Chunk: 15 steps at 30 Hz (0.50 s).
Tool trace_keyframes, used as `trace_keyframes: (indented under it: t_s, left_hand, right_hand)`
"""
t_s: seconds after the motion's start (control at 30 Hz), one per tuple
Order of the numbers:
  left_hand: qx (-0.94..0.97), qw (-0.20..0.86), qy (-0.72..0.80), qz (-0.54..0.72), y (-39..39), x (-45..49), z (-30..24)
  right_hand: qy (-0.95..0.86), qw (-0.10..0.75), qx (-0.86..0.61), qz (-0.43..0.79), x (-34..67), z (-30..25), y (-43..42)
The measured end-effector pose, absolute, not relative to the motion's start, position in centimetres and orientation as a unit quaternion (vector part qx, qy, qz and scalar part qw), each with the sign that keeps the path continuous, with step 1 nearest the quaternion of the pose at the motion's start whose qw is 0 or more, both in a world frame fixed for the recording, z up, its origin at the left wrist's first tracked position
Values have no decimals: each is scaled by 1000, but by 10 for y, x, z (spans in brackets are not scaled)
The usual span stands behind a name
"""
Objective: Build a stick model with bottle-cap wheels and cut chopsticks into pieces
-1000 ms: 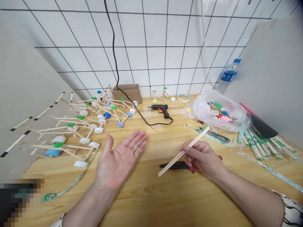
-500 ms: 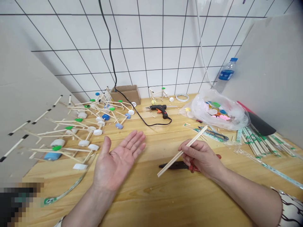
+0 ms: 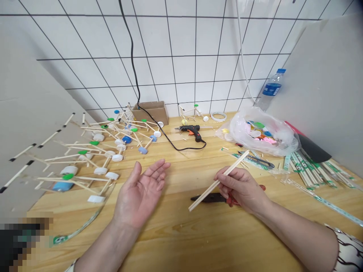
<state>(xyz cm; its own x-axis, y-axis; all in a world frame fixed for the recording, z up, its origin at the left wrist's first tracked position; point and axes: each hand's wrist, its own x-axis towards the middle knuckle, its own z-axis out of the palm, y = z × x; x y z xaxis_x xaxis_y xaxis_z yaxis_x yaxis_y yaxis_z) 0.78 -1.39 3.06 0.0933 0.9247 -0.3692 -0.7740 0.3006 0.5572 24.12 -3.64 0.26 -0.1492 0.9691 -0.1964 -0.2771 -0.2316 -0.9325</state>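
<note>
My right hand [image 3: 242,187] pinches a pair of pale wooden chopsticks [image 3: 205,195] between thumb and fingers, slanting from lower left to upper right. Beneath it on the table lie pliers [image 3: 212,197] with dark jaws and red handles, partly hidden by the hand. My left hand [image 3: 141,192] is palm up, fingers slightly curled, with nothing in it. Left of it stand several stick frames with bottle caps as wheels; the nearest has a white cap [image 3: 96,198] and a green cap [image 3: 68,176].
A black glue gun [image 3: 191,130] with its cord lies near the wall beside a cardboard box [image 3: 154,112]. At right are a plastic bag of bottle caps [image 3: 235,132], a utility knife [image 3: 259,160], wrapped chopsticks [image 3: 304,173] and a water bottle [image 3: 271,90]. A torn wrapper [image 3: 85,225] lies front left.
The fingers of my left hand have curled in a little, and its thumb has shifted slightly right. My right hand and the chopsticks stay practically still.
</note>
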Motion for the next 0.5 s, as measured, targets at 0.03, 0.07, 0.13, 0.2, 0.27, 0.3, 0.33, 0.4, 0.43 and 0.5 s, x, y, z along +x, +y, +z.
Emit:
trace_keyframes:
  t_s: [0.03,0.07,0.13,0.2,0.27,0.3,0.33,0.4,0.43,0.5]
  left_hand:
    - [109,732,334,584,-14,8,29]
    - [110,734,322,587,-14,8,28]
    - [122,742,291,591,-14,8,24]
    - [137,752,265,587,-14,8,20]
    - [146,763,253,577,-14,8,18]
    - [149,767,250,572,-15,8,17]
    - [152,770,248,569,-15,8,17]
    - [153,771,250,566,-15,9,17]
    - [154,769,255,566,-16,9,18]
    - [157,764,271,564,-16,11,20]
  right_hand:
    - [-393,482,-439,648,241,3,-36]
    - [-394,485,-436,648,241,3,-36]
    - [-394,491,-429,647,241,3,-35]
    - [-392,492,-427,649,241,3,-35]
    - [-392,490,-427,651,242,3,-35]
    - [-394,488,-426,652,242,2,-35]
    - [-396,487,-426,652,242,2,-36]
    - [-400,488,-423,651,242,0,-36]
    - [-401,489,-422,650,242,0,-36]
    - [-399,489,-423,650,242,-1,-36]
